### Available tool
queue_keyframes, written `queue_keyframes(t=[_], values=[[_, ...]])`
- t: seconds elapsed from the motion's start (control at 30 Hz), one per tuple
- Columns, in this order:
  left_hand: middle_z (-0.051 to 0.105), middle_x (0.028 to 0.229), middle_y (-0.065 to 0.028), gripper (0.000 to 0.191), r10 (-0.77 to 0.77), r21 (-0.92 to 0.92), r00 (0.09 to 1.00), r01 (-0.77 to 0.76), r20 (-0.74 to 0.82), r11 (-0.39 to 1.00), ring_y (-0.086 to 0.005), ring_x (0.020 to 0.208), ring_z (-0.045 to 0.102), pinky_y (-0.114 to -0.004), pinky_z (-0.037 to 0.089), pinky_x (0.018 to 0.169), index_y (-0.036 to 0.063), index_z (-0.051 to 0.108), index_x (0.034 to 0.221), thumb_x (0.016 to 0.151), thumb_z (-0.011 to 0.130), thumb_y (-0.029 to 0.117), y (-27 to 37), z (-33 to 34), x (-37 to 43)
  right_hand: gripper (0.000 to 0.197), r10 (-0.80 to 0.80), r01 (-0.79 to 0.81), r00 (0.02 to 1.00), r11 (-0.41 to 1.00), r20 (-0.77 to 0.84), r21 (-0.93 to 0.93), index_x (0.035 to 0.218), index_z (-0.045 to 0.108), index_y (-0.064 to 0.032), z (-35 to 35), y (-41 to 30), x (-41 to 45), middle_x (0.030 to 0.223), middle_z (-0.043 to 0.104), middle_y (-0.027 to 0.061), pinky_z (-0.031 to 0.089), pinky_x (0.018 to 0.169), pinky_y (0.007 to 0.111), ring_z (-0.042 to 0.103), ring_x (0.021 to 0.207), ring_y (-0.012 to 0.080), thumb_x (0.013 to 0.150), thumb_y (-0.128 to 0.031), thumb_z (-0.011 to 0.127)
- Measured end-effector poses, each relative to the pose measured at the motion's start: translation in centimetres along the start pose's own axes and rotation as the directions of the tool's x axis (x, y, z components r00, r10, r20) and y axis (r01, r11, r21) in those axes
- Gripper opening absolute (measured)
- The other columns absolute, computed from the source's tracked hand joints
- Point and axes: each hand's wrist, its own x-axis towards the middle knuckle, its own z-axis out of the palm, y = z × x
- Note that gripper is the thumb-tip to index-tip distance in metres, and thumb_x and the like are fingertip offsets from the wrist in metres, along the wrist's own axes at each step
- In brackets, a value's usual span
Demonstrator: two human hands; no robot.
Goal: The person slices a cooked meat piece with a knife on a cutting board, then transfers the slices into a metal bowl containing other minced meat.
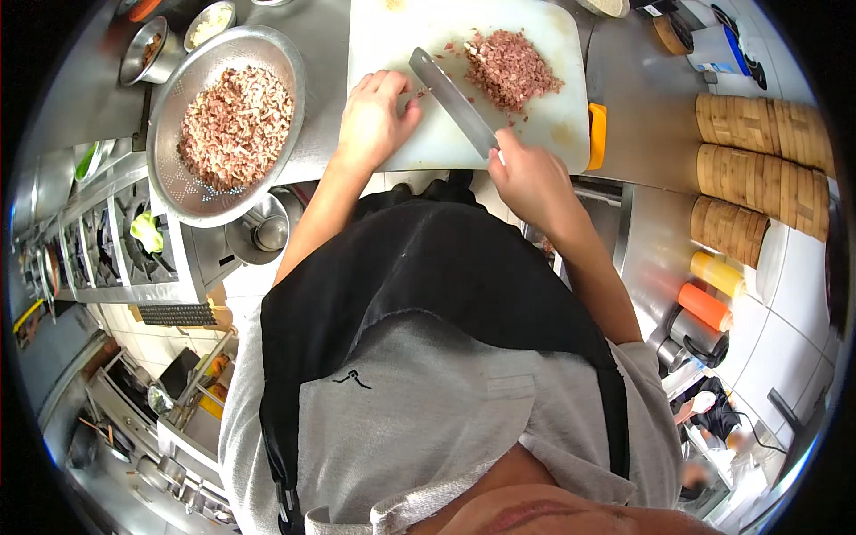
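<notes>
My right hand (535, 177) grips the handle of a Chinese cleaver (458, 103). Its blade slants up and to the left over a white plastic cutting board (394, 37). To the right of the blade lies a heap of finely chopped reddish meat (511, 73), with small scraps scattered around it. My left hand (378, 117) rests over the board's left part, near the blade. Its fingers are loosely curled and the thumb stands apart, with nothing visible in it. Further left, a steel colander (160, 134) holds a larger mass of chopped meat (237, 127).
Two small steel bowls (144, 50) (210, 23) with ingredients stand behind the colander. A gas stove (107, 234) is at left. An orange handle (597, 137) lies by the board's right edge. Bamboo steamers (762, 170) and squeeze bottles (705, 304) line the right. Another person's hand (683, 411) shows lower right.
</notes>
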Motion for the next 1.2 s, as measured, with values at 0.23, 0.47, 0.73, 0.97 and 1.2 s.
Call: queue_keyframes(t=[0.23, 0.47, 0.73, 0.97, 1.2], values=[[0.071, 0.098, -0.0056, 0.017, -0.029, 0.124, 0.998, 0.023, 0.048, 0.992, -0.0308, 0.099, 0.067, -0.046, 0.052, 0.088, 0.0137, 0.073, 0.099, 0.083, 0.078, 0.015, 0.4, 0.1, 0.0, 0.018, -0.018, 0.018, 1.0, 1.0, 0.014, 0.0, 0.108, 0.056, -0.0045, 0.0, 0.9, 0.5, 0.082, 0.071, 0.0252, 0.052, 0.076, 0.06, 0.069, 0.082, 0.0491, 0.104, -0.022, 0.057], [0.072, 0.103, -0.0047, 0.02, -0.003, 0.092, 0.999, -0.002, 0.052, 0.996, -0.0289, 0.104, 0.068, -0.045, 0.052, 0.09, 0.0167, 0.076, 0.105, 0.087, 0.081, 0.022, 1.4, 1.9, 2.4, 0.026, 0.144, -0.158, 0.94, 0.987, -0.31, -0.022, 0.118, 0.06, -0.0034, -4.2, 5.0, -0.3, 0.095, 0.073, 0.0286, 0.054, 0.081, 0.06, 0.069, 0.091, 0.0511, 0.105, -0.026, 0.056], [0.067, 0.119, -0.0013, 0.04, 0.118, 0.303, 0.989, -0.086, -0.088, 0.949, -0.0245, 0.109, 0.064, -0.045, 0.047, 0.094, 0.017, 0.071, 0.119, 0.082, 0.084, 0.022, 4.0, -5.9, 0.3, 0.037, 0.401, -0.448, 0.864, 0.889, -0.303, -0.1, 0.128, 0.061, -0.0018, -4.7, 12.4, 0.2, 0.112, 0.071, 0.032, 0.051, 0.091, 0.059, 0.068, 0.106, 0.0514, 0.106, -0.03, 0.052], [0.075, 0.107, -0.0101, 0.044, -0.368, 0.588, 0.911, 0.403, -0.185, 0.702, -0.0317, 0.101, 0.072, -0.05, 0.051, 0.095, 0.0122, 0.072, 0.121, 0.084, 0.083, 0.033, 1.4, -13.3, -2.0, 0.033, 0.387, -0.429, 0.877, 0.898, -0.283, -0.101, 0.12, 0.06, 0.0006, -2.5, 14.5, 0.2, 0.108, 0.072, 0.0329, 0.052, 0.089, 0.06, 0.068, 0.102, 0.0533, 0.105, -0.027, 0.05], [0.074, 0.114, -0.0161, 0.04, -0.405, 0.48, 0.914, 0.357, -0.002, 0.802, -0.0348, 0.105, 0.072, -0.047, 0.055, 0.097, 0.0046, 0.069, 0.126, 0.091, 0.075, 0.025, 1.4, -11.5, -2.2, 0.033, 0.406, -0.445, 0.876, 0.889, -0.261, -0.11, 0.119, 0.058, -0.0007, -3.1, 13.9, 0.1, 0.109, 0.072, 0.0328, 0.051, 0.088, 0.06, 0.068, 0.103, 0.0532, 0.105, -0.028, 0.049]])
